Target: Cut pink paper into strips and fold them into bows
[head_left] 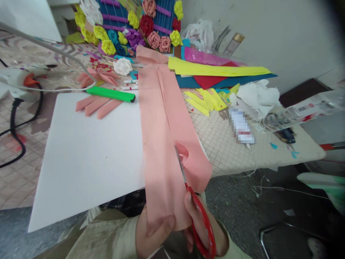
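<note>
A long sheet of salmon-pink crepe paper (159,136) stretches from the far side of the table towards me, partly slit lengthwise. My left hand (153,230) grips its near end, thumb on top. In my right hand (196,216) is a pair of red-handled scissors (202,216), fingers wrapped round the handles. The blades lie along the slit, and the cut right-hand part curls over beside them. Beneath the paper is a white board (94,144). On it, a green box cutter (110,94) rests across several short pink strips (99,108).
Crepe-paper flowers (153,39) stand at the back. Folded yellow paper (215,68) and yellow scraps (206,100) lie right of the pink sheet. A phone (242,126) and a plastic bottle (299,111) are near the right edge. A glue gun (21,82) with cables sits left.
</note>
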`<state>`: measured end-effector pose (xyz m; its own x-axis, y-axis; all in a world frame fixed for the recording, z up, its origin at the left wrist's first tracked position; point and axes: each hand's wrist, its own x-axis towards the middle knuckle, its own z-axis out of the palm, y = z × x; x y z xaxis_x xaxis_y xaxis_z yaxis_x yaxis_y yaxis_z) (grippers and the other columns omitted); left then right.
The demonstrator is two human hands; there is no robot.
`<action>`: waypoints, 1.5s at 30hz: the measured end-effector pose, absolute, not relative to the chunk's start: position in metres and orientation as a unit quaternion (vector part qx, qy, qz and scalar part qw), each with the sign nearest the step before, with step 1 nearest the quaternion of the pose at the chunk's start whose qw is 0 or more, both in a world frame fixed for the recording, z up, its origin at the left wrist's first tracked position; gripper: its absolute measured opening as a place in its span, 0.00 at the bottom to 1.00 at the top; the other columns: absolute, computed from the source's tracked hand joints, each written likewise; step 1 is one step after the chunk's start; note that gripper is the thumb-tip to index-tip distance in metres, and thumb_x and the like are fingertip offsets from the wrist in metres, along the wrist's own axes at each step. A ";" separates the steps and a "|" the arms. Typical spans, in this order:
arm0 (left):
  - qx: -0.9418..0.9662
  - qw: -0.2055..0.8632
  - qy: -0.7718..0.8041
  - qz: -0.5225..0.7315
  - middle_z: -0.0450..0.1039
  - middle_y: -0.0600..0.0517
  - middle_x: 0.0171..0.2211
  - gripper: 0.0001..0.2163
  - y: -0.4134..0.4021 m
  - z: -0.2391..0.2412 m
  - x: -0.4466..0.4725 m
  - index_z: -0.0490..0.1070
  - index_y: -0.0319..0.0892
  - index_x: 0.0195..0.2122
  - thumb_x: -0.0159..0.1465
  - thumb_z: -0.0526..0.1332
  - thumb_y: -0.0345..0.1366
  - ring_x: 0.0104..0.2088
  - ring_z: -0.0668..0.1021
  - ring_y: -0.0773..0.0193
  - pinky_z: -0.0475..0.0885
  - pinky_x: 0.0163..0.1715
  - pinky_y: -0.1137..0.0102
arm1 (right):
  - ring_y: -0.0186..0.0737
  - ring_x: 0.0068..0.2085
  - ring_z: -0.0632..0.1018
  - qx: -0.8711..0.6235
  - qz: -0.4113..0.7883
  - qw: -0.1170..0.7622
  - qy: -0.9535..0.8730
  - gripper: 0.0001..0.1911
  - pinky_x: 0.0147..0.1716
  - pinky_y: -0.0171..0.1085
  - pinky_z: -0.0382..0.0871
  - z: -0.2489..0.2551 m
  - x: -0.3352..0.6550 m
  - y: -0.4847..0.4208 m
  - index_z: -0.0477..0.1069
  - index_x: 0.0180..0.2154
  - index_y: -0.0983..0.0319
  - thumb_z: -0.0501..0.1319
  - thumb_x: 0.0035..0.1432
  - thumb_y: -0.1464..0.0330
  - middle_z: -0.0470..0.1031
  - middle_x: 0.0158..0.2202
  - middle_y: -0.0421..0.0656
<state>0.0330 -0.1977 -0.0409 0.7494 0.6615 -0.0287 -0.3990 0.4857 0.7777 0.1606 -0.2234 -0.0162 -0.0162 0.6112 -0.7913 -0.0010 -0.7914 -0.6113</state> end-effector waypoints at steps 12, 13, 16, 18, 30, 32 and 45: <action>0.378 0.850 0.190 0.313 0.75 0.40 0.27 0.21 -0.203 -0.040 0.032 0.74 0.31 0.32 0.61 0.48 0.43 0.33 0.76 0.55 0.73 0.32 0.66 | 0.28 0.08 0.58 -0.679 0.651 0.246 -0.235 0.39 0.07 0.27 0.55 -0.021 0.161 -0.226 0.61 0.45 0.65 0.45 0.44 0.41 0.54 0.06 0.32; 0.384 0.849 0.186 0.310 0.75 0.39 0.27 0.20 -0.202 -0.041 0.032 0.74 0.31 0.33 0.61 0.48 0.42 0.33 0.76 0.56 0.72 0.33 0.66 | 0.29 0.08 0.58 -0.684 0.646 0.249 -0.232 0.39 0.07 0.28 0.55 -0.022 0.161 -0.227 0.60 0.46 0.65 0.46 0.44 0.41 0.54 0.06 0.32; 0.409 0.839 0.173 0.315 0.74 0.38 0.30 0.19 -0.200 -0.042 0.031 0.73 0.30 0.34 0.61 0.49 0.40 0.33 0.76 0.56 0.72 0.34 0.66 | 0.31 0.09 0.60 -0.687 0.635 0.264 -0.234 0.39 0.07 0.29 0.57 -0.024 0.162 -0.229 0.58 0.48 0.65 0.47 0.45 0.42 0.55 0.07 0.33; 0.425 0.832 0.158 0.321 0.74 0.38 0.31 0.17 -0.199 -0.044 0.031 0.73 0.30 0.35 0.61 0.49 0.39 0.33 0.76 0.56 0.72 0.34 0.65 | 0.31 0.09 0.60 -0.684 0.633 0.273 -0.240 0.38 0.07 0.28 0.56 -0.024 0.162 -0.228 0.60 0.47 0.65 0.47 0.45 0.42 0.56 0.07 0.34; 0.420 0.829 0.191 0.317 0.74 0.39 0.30 0.22 -0.203 -0.040 0.031 0.73 0.30 0.35 0.62 0.46 0.44 0.31 0.77 0.59 0.71 0.35 0.66 | 0.29 0.09 0.59 -0.709 0.630 0.220 -0.227 0.34 0.05 0.30 0.53 -0.021 0.162 -0.226 0.65 0.17 0.63 0.44 0.42 0.39 0.54 0.06 0.38; 0.427 0.827 0.187 0.314 0.74 0.39 0.29 0.23 -0.201 -0.038 0.031 0.73 0.30 0.35 0.62 0.46 0.44 0.31 0.77 0.59 0.71 0.34 0.67 | 0.28 0.09 0.59 -0.708 0.632 0.215 -0.229 0.34 0.06 0.28 0.54 -0.020 0.162 -0.225 0.63 0.16 0.63 0.43 0.42 0.39 0.54 0.06 0.37; 0.483 0.807 0.127 0.314 0.74 0.41 0.28 0.20 -0.195 -0.045 0.031 0.72 0.29 0.33 0.62 0.46 0.41 0.33 0.76 0.58 0.71 0.35 0.67 | 0.26 0.07 0.58 -0.655 0.670 0.251 -0.243 0.39 0.06 0.24 0.54 -0.015 0.159 -0.218 0.63 0.43 0.66 0.45 0.44 0.41 0.53 0.06 0.31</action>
